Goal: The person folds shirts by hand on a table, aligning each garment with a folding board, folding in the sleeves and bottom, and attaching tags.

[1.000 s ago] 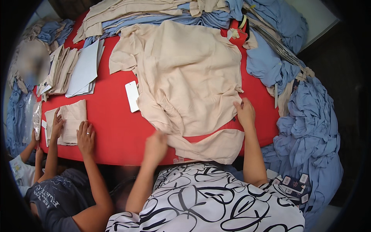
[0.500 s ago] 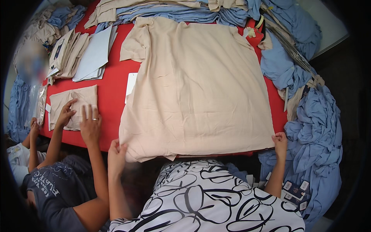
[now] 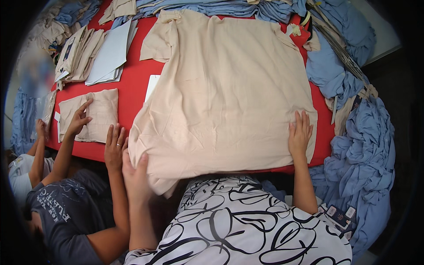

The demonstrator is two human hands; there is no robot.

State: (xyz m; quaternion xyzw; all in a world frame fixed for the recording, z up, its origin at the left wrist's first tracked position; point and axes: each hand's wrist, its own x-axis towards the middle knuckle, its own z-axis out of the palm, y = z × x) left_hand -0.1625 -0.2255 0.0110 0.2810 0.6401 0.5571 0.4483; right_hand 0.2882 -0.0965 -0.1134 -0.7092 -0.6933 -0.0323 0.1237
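A beige short-sleeved shirt (image 3: pixel 229 97) lies spread over the red-covered table (image 3: pixel 324 132), its hem along the near edge. At the hem's left corner my left hand (image 3: pixel 138 176) is closed on the cloth, slightly blurred, and a fold of it droops over the table edge. My right hand (image 3: pixel 300 136) rests flat on the shirt near its lower right side, fingers stretched out. A white sheet (image 3: pixel 152 87) shows partly from under the shirt's left side.
On the left a co-worker's hands (image 3: pixel 78 118) are at a folded beige garment (image 3: pixel 99 112). White sheets (image 3: pixel 106 55) and folded beige garments (image 3: pixel 79 57) lie beyond. Blue garments are piled along the far side (image 3: pixel 221 8) and right (image 3: pixel 362 150). Another person's hand (image 3: pixel 40 128) shows far left.
My right hand has let go of the hem's right corner and moved up and left onto the shirt. My left hand still grips the left corner, which now droops more. The co-worker's right hand moved right.
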